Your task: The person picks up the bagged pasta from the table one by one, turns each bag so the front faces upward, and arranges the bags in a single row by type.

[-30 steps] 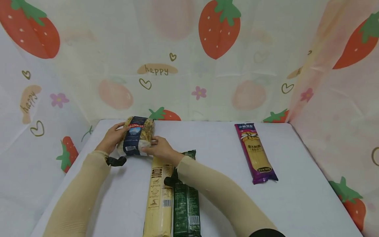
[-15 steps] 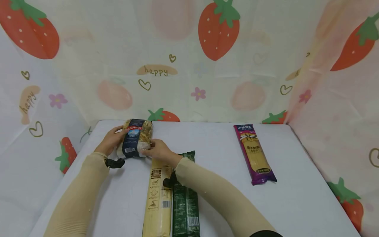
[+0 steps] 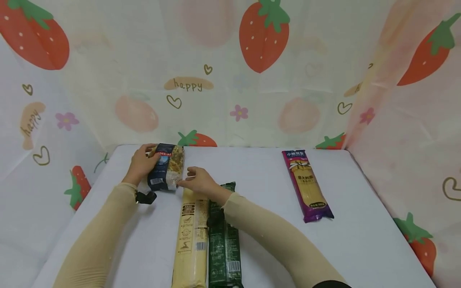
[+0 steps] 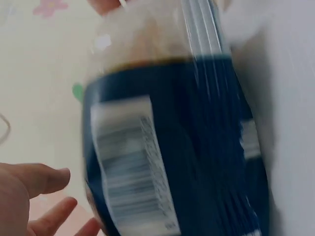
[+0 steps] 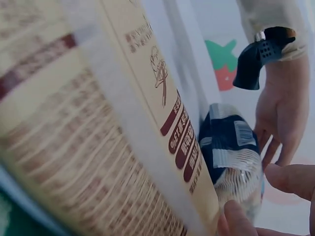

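Note:
A bag of short pasta (image 3: 166, 168) with a dark blue label lies at the table's far left; its barcode end fills the left wrist view. My left hand (image 3: 141, 165) is at its upper left side, thumb over the label in the head view, fingers fairly straight. In the left wrist view the thumb and fingers (image 4: 49, 216) show beside the bag's edge. My right hand (image 3: 201, 183) is at the bag's lower right corner, thumb tip right at it, other fingers apart from it. Below that hand lies a long yellow pasta pack (image 3: 191, 240), beside a green spaghetti pack (image 3: 225, 248).
A purple-edged pack of long pasta (image 3: 309, 186) lies at the right on the white table (image 3: 273, 240). Strawberry-print cloth (image 3: 230, 80) hangs behind the table and along both sides. The right forearm (image 3: 273, 236) crosses over the green pack.
The left hand has shifted up and right over the bag's edge. The right hand's fingers have drawn off the bag's lower right corner and spread. The bag stays about where it was.

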The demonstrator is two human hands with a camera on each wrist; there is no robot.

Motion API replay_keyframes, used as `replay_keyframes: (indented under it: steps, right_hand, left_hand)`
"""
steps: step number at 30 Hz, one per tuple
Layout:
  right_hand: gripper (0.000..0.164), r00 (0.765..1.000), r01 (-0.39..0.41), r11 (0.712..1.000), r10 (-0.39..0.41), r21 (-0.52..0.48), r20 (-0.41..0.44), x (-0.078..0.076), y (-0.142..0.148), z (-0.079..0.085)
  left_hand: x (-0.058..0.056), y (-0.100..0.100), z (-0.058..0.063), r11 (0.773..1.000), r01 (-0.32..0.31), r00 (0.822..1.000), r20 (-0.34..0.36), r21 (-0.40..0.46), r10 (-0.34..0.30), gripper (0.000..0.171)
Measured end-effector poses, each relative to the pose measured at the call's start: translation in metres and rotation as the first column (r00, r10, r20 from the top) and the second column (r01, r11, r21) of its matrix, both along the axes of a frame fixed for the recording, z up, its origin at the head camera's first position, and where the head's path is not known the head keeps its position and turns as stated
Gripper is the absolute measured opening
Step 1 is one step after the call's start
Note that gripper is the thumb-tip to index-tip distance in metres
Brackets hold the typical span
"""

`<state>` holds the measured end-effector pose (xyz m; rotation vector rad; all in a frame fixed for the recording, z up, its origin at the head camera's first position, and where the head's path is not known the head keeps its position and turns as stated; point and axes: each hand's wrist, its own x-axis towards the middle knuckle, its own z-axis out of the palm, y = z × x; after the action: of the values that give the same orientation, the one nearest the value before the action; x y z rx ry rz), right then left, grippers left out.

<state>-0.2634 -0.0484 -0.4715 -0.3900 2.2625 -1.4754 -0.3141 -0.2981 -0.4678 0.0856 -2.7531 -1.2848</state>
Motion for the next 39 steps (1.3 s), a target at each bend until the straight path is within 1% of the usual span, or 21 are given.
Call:
replay_keyframes:
  steps: [4, 7, 11, 14, 16, 19, 21, 24, 29, 32, 33, 39]
  right_hand:
    - [0.074, 0.999, -0.024, 0.999, 0.023, -0.037, -0.027, 0.004, 0.018, 0.001]
    - [0.075, 0.997, -0.049, 0.998, 0.047, -0.040, -0.057, 0.008, 0.033, 0.003]
    - [0.076, 0.992, -0.068, 0.997, 0.065, -0.029, -0.109, 0.013, 0.055, 0.005]
    - [0.076, 0.989, -0.062, 0.998, 0.060, -0.016, -0.134, 0.018, 0.069, 0.008]
    - [0.076, 0.987, -0.058, 0.998, 0.055, -0.014, -0.149, 0.022, 0.078, 0.008]
    - [0.075, 0.983, -0.059, 0.998, 0.056, -0.013, -0.175, 0.029, 0.090, 0.010]
    - [0.075, 0.981, -0.063, 0.998, 0.059, -0.017, -0.186, 0.035, 0.097, 0.010]
    - [0.075, 0.978, -0.077, 0.997, 0.073, -0.012, -0.196, 0.047, 0.107, 0.010]
    - [0.077, 0.969, -0.107, 0.994, 0.112, 0.036, -0.220, 0.068, 0.124, 0.004]
    - [0.079, 0.966, -0.125, 0.991, 0.133, 0.051, -0.221, 0.081, 0.133, 0.001]
    - [0.080, 0.965, -0.130, 0.990, 0.139, 0.055, -0.224, 0.085, 0.136, 0.000]
    - [0.081, 0.940, -0.178, 0.979, 0.198, 0.097, -0.276, 0.108, 0.148, -0.003]
  left_hand:
    - [0.007, 0.018, 0.011, 0.994, 0.043, 0.996, -0.080, -0.097, -0.050, 0.054]
    - [0.012, 0.031, 0.017, 0.987, 0.076, 0.990, -0.105, -0.141, -0.091, 0.051]
    - [0.018, 0.046, 0.022, 0.976, 0.165, 0.983, -0.059, -0.141, -0.175, 0.053]
    - [0.023, 0.057, 0.024, 0.963, 0.236, 0.971, -0.020, -0.134, -0.240, 0.055]
    - [0.026, 0.063, 0.023, 0.953, 0.278, 0.960, -0.006, -0.122, -0.281, 0.056]
    - [0.030, 0.073, 0.020, 0.933, 0.345, 0.938, 0.012, -0.102, -0.346, 0.057]
    - [0.033, 0.080, 0.018, 0.918, 0.382, 0.924, 0.021, -0.107, -0.382, 0.057]
    - [0.036, 0.090, 0.015, 0.899, 0.421, 0.907, 0.032, -0.125, -0.420, 0.057]
    - [0.043, 0.104, 0.010, 0.866, 0.477, 0.878, 0.056, -0.147, -0.474, 0.056]
    - [0.048, 0.111, 0.007, 0.839, 0.525, 0.851, 0.084, -0.142, -0.519, 0.057]
    - [0.049, 0.113, 0.006, 0.828, 0.544, 0.839, 0.096, -0.133, -0.536, 0.057]
    - [0.054, 0.123, 0.000, 0.769, 0.633, 0.770, 0.167, -0.088, -0.616, 0.058]
